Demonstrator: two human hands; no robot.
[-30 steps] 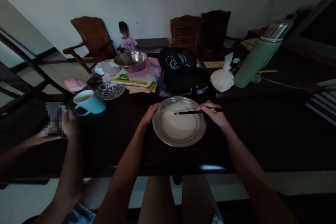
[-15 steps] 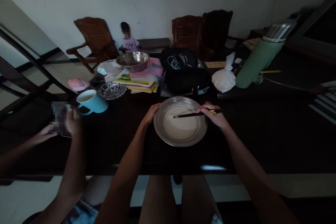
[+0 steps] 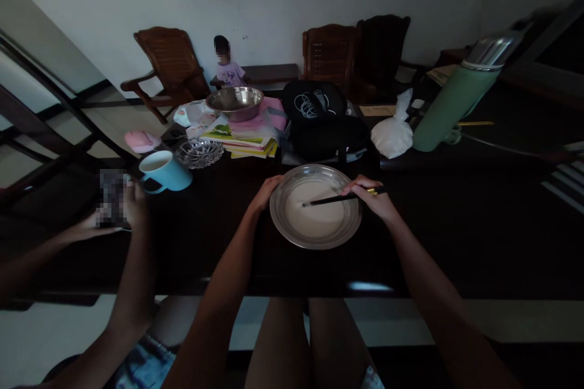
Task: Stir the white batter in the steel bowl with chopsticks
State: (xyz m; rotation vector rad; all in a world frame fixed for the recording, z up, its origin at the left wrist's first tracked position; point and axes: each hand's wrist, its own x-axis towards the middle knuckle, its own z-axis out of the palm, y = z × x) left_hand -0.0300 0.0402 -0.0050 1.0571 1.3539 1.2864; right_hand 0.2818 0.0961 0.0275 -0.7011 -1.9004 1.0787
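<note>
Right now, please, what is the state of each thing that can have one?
Round metal bowl: upright, holding whitish liquid, left grip at its rim.
Slim black chopstick-like utensil: in the right grip, tip at the liquid.
Light-blue cylindrical mug: upright, contents unclear.
Clear plastic bag with white contents: gathered shut.
Green cylindrical flask: standing, silver cap on.
Shiny metal basin: upright on a pile.

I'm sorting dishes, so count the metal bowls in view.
2: the near bowl, holding whitish liquid, with the left hand at its rim; the far bowl, on the pile left of the black bag. Any behind that bag would be hidden.
</note>
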